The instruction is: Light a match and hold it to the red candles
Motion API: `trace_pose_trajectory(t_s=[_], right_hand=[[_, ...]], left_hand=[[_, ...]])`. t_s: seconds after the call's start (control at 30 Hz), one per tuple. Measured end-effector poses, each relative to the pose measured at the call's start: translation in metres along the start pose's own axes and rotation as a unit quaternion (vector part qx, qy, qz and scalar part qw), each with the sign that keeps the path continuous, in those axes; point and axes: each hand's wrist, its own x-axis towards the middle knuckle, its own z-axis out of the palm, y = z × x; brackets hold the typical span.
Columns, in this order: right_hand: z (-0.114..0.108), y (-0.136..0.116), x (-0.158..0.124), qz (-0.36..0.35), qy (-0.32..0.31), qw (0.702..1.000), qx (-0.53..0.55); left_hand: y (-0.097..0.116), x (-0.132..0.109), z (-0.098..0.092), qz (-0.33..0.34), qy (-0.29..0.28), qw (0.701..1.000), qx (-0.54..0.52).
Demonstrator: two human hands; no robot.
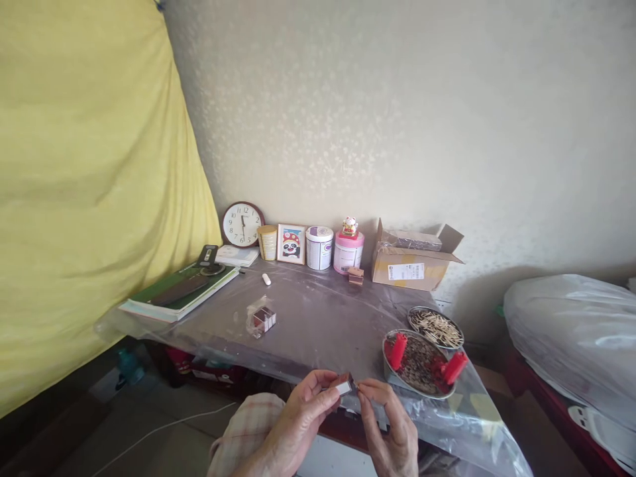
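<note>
"Where's the small box [342,387]?"
"Gripped between the left hand's [305,412] thumb and fingers."
"And the right hand [390,427]?"
"Fingertips at the box's end; I can't tell what they pinch."
"Risks?"
"Too loose a left grip could drop it. A rightward knuckle swing could jolt the bowl [393,379] just beyond, toppling its red candles [398,351]."

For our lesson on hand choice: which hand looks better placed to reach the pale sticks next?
Probably the right hand: it is nearer the pale sticks, while the left hand holds the small box. The right would first have to come away from the box's end.
</note>
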Motion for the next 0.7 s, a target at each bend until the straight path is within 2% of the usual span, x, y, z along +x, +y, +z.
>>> trace_pose_trajectory(t_s=[0.3, 0.57, 0.7], right_hand=[[-0.001, -0.011, 0.004, -0.013, 0.007, 1.0, -0.015], [0.013, -0.011, 0.001, -0.023, 0.018, 0.999, -0.04], [0.005, -0.02, 0.01, -0.034, 0.031, 0.998, -0.047]], left_hand=[[0.003, -0.002, -0.002, 0.001, 0.009, 1.0, -0.007], [0.01, -0.005, -0.002, 0.011, 0.019, 1.0, 0.006], [0.011, -0.006, -0.003, 0.015, 0.045, 0.999, 0.014]])
